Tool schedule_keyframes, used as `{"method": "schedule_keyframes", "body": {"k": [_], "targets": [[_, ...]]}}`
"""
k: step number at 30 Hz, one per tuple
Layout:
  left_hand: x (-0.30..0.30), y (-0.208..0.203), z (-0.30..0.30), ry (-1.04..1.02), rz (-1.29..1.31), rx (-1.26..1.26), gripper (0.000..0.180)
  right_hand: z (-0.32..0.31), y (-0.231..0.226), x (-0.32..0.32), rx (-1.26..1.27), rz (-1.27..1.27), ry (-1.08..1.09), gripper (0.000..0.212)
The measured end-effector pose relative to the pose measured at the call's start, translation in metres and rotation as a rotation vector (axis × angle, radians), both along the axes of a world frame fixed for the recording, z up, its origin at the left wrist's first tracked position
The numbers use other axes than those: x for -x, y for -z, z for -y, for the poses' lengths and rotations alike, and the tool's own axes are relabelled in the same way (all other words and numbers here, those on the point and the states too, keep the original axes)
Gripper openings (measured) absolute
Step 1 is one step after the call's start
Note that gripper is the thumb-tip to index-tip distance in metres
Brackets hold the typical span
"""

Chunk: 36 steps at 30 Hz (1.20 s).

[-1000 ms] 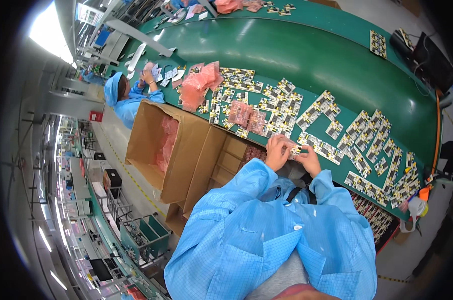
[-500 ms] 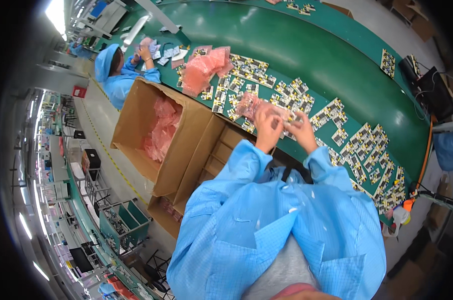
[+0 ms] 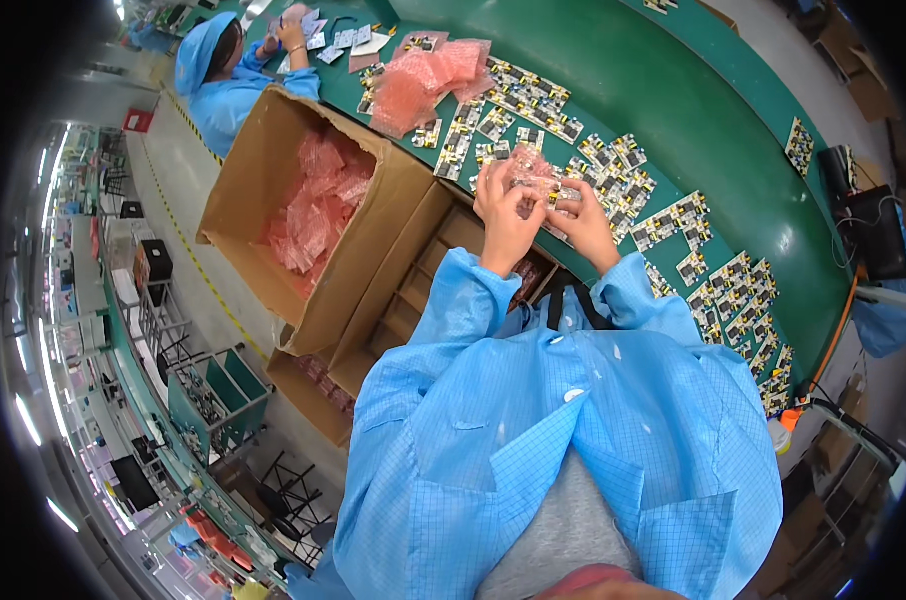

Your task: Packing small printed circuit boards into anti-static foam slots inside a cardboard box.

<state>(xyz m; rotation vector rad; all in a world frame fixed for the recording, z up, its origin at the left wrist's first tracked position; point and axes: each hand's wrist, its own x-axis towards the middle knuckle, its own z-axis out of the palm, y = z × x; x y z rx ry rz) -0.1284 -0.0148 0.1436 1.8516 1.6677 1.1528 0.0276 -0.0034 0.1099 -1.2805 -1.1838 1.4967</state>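
Over the near edge of the green workbench (image 3: 743, 150), my left hand (image 3: 508, 218) is closed on a pink bubble-wrap bag (image 3: 529, 166). My right hand (image 3: 586, 222) pinches the same bag from the other side, its fingertips close to those of the left. Whether a circuit board sits inside the bag is hard to make out behind my fingers. Small circuit boards (image 3: 628, 190) with yellow, black and white parts lie in groups on the bench around both hands. Farther left rests a pile of flat pink bubble-wrap bags (image 3: 423, 85).
Left of me stands an open cardboard box (image 3: 243, 235) with pink bubble-wrap bags inside. A partitioned carton (image 3: 413, 290) is beside it, below the bench edge. A co-worker in blue (image 3: 233, 90) handles things at the far left. A black monitor (image 3: 873, 235) stands at the right.
My hands have drawn closer together and slightly nearer to me, with the bag between them now more bunched. The whole view has shifted a little.
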Motion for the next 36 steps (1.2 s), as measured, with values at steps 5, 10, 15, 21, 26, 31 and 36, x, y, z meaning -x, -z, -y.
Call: {"method": "schedule_keyframes", "body": {"k": [5,10,15,21,26,31,36], "targets": [[0.015,0.003,-0.001,-0.056,0.053,0.016,0.009,-0.002,-0.01,0.007,-0.045,0.009,-0.139,0.058],[0.011,0.001,0.003,-0.055,0.045,0.024,0.007,-0.008,-0.017,0.006,0.028,0.0,-0.176,0.062],[0.011,-0.001,0.001,-0.021,0.043,0.044,0.011,-0.008,-0.018,0.005,0.202,-0.212,-0.109,0.062],[0.039,0.011,-0.017,-0.104,1.079,0.389,0.039,-0.018,-0.005,-0.012,0.185,-0.241,-0.195,0.055],[0.031,0.019,-0.012,0.198,1.11,0.655,0.042,-0.024,-0.019,-0.015,0.182,-0.256,-0.34,0.057],[0.029,0.022,-0.009,0.173,1.201,0.757,0.04,-0.026,-0.019,-0.022,0.195,-0.256,-0.401,0.058],[0.022,0.043,-0.003,0.113,1.166,0.772,0.037,-0.022,-0.011,-0.03,0.197,-0.224,-0.468,0.057]]}}
